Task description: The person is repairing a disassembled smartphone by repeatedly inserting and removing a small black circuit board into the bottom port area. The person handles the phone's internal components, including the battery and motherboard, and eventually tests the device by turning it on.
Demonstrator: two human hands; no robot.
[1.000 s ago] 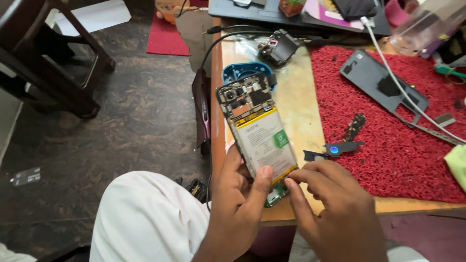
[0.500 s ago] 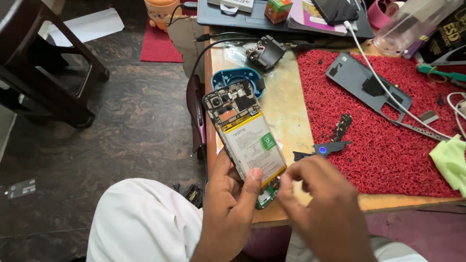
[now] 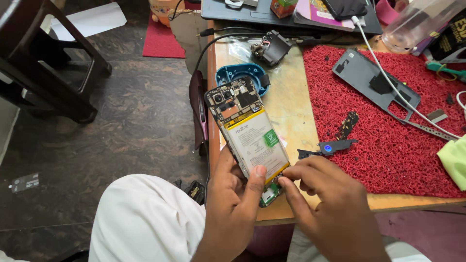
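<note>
Compared with half a second earlier, the right hand point(image 3: 335, 213) has settled: it was blurred above the phone's lower end and now rests there with its fingertips at the bottom edge of the opened phone point(image 3: 247, 140). The phone itself keeps the same position, back cover off, its white battery point(image 3: 256, 144) and circuit board exposed, lying tilted over the left edge of the tabletop point(image 3: 286, 104). A red textured mat point(image 3: 388, 145) covers the right part of the tabletop and carries a grey phone back cover point(image 3: 374, 80), a white cable point(image 3: 388, 77) and small dark parts. A blue round dish point(image 3: 241, 76) sits just beyond the phone. The floor point(image 3: 121, 126) is dark and marbled; a dark stool point(image 3: 43, 63) stands at left. The left hand point(image 3: 235, 204) grips the phone's lower end from beneath, thumb pressed on the battery. The right hand's fingers are curled and pinched at the phone's bottom edge; whether they hold anything cannot be determined.
</note>
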